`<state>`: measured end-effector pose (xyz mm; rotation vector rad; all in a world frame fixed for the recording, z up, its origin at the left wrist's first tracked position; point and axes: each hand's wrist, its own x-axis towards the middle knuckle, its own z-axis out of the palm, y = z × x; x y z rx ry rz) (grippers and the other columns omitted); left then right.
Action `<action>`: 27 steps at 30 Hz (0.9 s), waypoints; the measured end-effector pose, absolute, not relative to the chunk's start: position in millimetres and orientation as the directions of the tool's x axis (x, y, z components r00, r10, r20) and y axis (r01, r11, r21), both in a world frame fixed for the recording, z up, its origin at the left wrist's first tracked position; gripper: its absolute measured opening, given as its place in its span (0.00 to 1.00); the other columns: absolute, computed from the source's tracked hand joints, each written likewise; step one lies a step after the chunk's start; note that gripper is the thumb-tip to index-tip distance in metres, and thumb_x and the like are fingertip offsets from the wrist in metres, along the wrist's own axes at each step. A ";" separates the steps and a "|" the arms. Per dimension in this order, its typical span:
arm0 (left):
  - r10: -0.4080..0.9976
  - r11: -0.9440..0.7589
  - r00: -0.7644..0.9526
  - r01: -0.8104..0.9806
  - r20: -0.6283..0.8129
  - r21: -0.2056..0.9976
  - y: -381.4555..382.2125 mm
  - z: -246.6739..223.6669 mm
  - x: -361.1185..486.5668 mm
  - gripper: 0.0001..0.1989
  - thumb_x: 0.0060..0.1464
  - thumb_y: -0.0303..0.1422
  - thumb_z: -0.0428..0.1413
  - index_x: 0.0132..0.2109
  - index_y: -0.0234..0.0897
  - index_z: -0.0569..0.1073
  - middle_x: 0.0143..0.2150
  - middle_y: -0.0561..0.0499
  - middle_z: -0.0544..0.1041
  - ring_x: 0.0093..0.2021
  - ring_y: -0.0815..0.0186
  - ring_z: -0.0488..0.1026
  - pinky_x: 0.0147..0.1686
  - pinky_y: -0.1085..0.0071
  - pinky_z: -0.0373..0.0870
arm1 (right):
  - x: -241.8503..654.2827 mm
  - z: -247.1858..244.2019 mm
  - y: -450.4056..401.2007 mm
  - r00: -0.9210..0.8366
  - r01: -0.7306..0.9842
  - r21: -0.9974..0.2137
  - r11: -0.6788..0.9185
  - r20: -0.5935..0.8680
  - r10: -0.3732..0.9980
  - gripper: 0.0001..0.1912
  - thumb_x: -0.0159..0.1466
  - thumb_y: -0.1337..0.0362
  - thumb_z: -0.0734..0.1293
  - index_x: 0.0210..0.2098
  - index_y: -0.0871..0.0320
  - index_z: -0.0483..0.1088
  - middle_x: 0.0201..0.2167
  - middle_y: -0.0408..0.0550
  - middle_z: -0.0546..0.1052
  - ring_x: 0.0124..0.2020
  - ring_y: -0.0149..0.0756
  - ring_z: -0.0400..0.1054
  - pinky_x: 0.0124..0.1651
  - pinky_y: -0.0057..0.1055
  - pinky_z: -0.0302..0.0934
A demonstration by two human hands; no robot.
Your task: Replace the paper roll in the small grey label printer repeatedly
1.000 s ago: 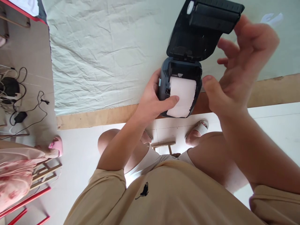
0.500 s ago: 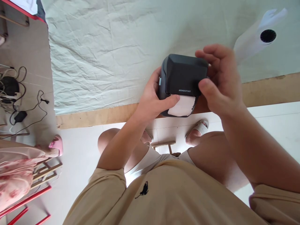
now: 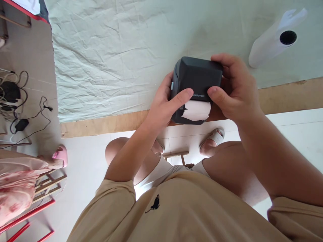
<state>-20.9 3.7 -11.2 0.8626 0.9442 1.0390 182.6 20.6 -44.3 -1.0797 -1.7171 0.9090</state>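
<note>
- My left grip [image 3: 164,104] holds the black printer [image 3: 196,84] by its left side, thumb [image 3: 183,96] on the lid [image 3: 200,72].
- The printer is at the near edge of the tabletop [image 3: 113,67], lid down; whether it rests there, I can't quite tell.
- White paper [image 3: 196,111] shows below the lid.
- My right grip [image 3: 234,90] holds the printer's right side.
- A white roll [image 3: 267,47] is on the tabletop beyond.

Tan short-sleeved shirt [image 3: 186,211] with small black motif [image 3: 155,202], white shorts [image 3: 161,172], pale sandals [image 3: 216,137]
</note>
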 end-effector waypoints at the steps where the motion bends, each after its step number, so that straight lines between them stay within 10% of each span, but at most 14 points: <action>1: 0.955 0.265 0.211 -0.304 -0.207 0.915 3.5 -11.9 -20.7 0.21 0.58 0.48 0.66 0.51 0.40 0.75 0.49 0.47 0.82 0.57 0.51 0.81 0.50 0.61 0.79 | 182.4 -43.8 20.4 -0.227 0.280 -0.896 0.344 0.286 0.931 0.31 0.66 0.42 0.69 0.63 0.47 0.66 0.58 0.51 0.77 0.55 0.42 0.76 0.51 0.41 0.78; 27: 0.920 0.359 0.265 -0.275 -0.288 0.892 1.9 1.4 -23.1 0.21 0.56 0.48 0.67 0.50 0.44 0.73 0.48 0.48 0.82 0.55 0.51 0.81 0.48 0.60 0.78 | 185.1 -47.4 19.4 -0.229 0.331 -0.894 0.303 0.235 0.944 0.32 0.64 0.41 0.70 0.65 0.39 0.65 0.56 0.45 0.78 0.46 0.38 0.76 0.50 0.41 0.78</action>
